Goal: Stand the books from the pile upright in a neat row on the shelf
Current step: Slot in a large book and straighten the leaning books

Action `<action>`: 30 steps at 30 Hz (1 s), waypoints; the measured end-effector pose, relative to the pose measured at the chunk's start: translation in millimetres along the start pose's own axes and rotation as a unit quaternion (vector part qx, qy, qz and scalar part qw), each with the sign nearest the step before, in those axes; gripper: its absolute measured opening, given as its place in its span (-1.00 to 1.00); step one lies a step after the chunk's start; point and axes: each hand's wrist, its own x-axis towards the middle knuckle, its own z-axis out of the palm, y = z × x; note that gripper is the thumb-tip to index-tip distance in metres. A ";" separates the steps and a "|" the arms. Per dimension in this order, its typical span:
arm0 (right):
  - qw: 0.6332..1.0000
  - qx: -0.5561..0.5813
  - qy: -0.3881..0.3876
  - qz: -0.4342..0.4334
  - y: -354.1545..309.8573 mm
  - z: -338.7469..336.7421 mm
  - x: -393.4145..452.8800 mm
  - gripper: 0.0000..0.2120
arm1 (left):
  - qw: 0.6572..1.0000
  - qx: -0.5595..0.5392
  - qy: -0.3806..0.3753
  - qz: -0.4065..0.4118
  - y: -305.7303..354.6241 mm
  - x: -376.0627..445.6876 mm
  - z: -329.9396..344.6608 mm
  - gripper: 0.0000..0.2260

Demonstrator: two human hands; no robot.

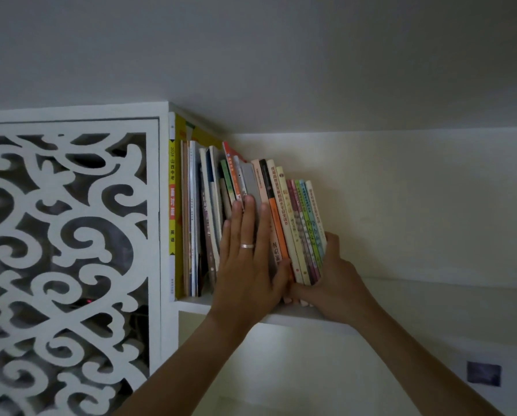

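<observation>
While two hands press them, some twenty books stand shelved.

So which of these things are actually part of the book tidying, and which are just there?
Part of the job:
- row of books standing on the shelf
- left hand, flat against the spines
- right hand, gripping the right end of the row

Just there:
- white carved panel on the left
- small dark patch on the wall, lower right
</observation>
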 end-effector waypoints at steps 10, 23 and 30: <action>0.999 0.015 -0.044 -0.018 1.8 4.7 7.1 0.10 | 0.998 0.002 0.058 -0.002 -12.9 -6.5 1.5 -0.36; 0.988 0.146 0.029 0.026 8.4 -2.0 -2.8 -0.07 | 0.997 0.000 0.048 -0.059 -9.7 -13.3 -0.3 -0.32; 0.993 0.095 0.064 -0.016 -2.8 6.7 6.2 0.15 | 0.997 -0.021 0.047 -0.064 -11.2 -14.0 1.1 -0.27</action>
